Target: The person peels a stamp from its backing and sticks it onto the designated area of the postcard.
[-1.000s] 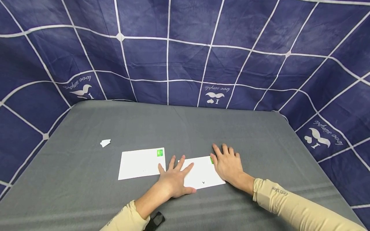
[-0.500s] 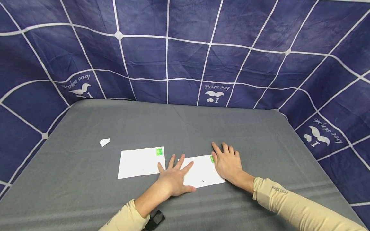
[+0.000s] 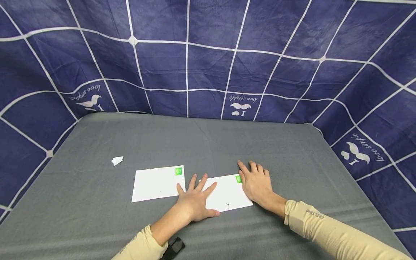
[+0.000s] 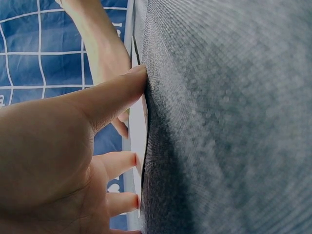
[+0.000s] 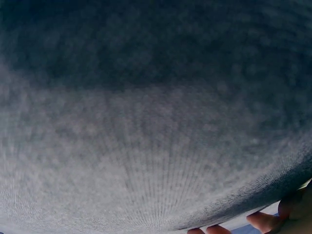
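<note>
Two white envelopes lie flat and side by side in the head view, each with a green stamp in its upper right corner. My left hand (image 3: 193,204) rests with spread fingers on the left end of the right-hand envelope (image 3: 229,195). Its little finger reaches the right edge of the left-hand envelope (image 3: 157,184). My right hand (image 3: 257,185) lies over the right end of the right-hand envelope, thumb beside the stamp (image 3: 239,179). In the left wrist view, the thumb (image 4: 117,95) and fingertips touch the envelope, seen edge-on. Only some fingertips (image 5: 263,222) show in the right wrist view.
Grey cloth (image 3: 208,144) covers the table, with soft folds near the front. A small scrap of white paper (image 3: 117,160) lies at the far left. Blue cloth (image 3: 211,68) with white lines hangs behind and on both sides. Something black (image 3: 175,248) is by the left wrist.
My right thumb has shifted slightly, so more of the stamp beside it shows. The left hand and both envelopes have stayed in place.
</note>
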{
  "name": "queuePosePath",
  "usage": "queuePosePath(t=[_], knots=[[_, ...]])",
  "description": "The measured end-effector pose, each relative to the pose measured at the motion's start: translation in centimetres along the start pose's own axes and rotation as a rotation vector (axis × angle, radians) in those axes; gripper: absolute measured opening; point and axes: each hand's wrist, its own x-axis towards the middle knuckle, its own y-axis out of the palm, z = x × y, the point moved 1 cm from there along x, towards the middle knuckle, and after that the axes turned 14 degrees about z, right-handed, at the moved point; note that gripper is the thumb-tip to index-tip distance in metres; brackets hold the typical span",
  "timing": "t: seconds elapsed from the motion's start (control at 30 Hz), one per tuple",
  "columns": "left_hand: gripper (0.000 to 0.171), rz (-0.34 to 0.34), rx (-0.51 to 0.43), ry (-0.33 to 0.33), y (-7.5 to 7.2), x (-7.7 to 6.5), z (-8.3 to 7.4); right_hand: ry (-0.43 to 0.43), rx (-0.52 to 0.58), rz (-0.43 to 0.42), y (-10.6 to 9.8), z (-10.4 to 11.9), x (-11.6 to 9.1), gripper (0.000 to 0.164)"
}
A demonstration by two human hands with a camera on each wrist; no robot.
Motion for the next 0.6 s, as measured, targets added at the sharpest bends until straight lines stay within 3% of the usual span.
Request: queuePosePath(t=[0.6], knots=[[0.083,-0.008,-0.004,0.009,0.24,0.24,0.16,-0.02,-0.008,-0.023,0.13,-0.42,-0.1,0.041]])
